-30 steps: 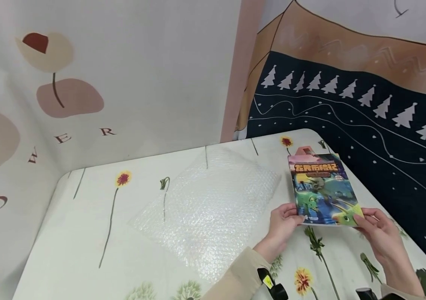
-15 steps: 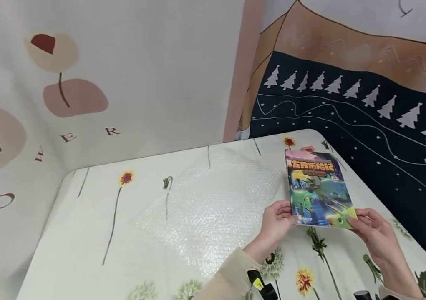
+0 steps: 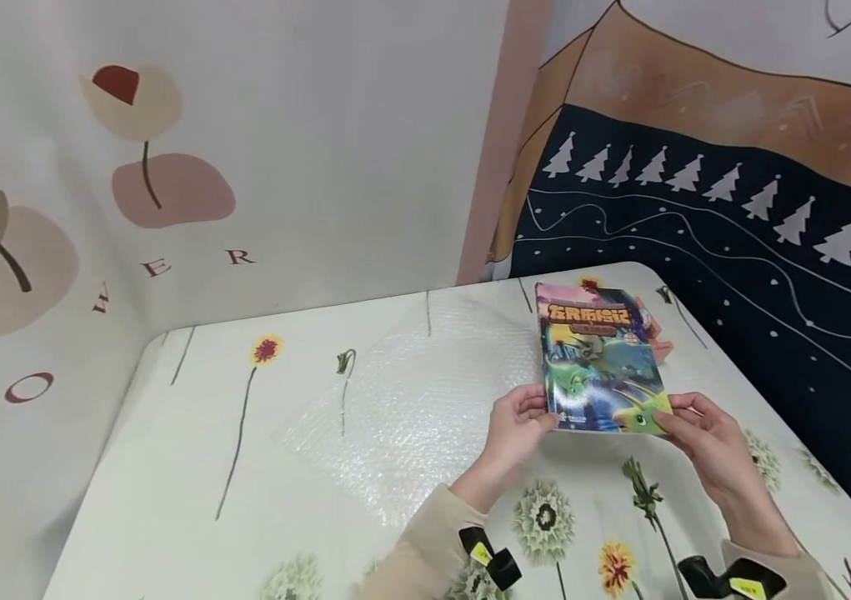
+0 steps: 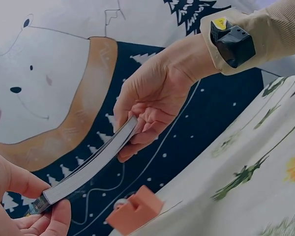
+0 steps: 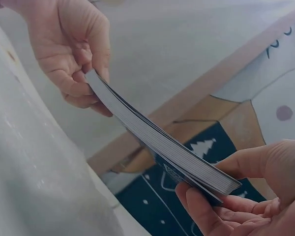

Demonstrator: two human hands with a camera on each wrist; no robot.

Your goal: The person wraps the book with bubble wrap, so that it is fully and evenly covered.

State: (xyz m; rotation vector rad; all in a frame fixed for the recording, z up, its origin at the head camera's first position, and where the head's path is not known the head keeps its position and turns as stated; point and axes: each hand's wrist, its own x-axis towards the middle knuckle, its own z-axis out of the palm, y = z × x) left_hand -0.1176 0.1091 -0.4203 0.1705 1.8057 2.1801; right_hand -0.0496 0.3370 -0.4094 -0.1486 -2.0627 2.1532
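A paperback book with a colourful dinosaur cover is held up above the table, cover toward the head camera. My left hand pinches its lower left corner, thumb in front. The lower right corner is gripped between thumb and fingers of my right hand. In the left wrist view the book's page edge shows, slightly bowed between both hands. A sheet of bubble wrap lies flat on the table, left of the book, which overlaps its right corner in the head view.
A coral tape dispenser with a roll of tape stands on the table behind the book, partly hidden in the head view. The flower-print tablecloth meets a pale wall hanging at the back and a dark tree-patterned cloth at the right.
Both hands have carried the book to the left, toward the bubble wrap. The tape dispenser now shows at the book's right side. The head view has turned slightly left.
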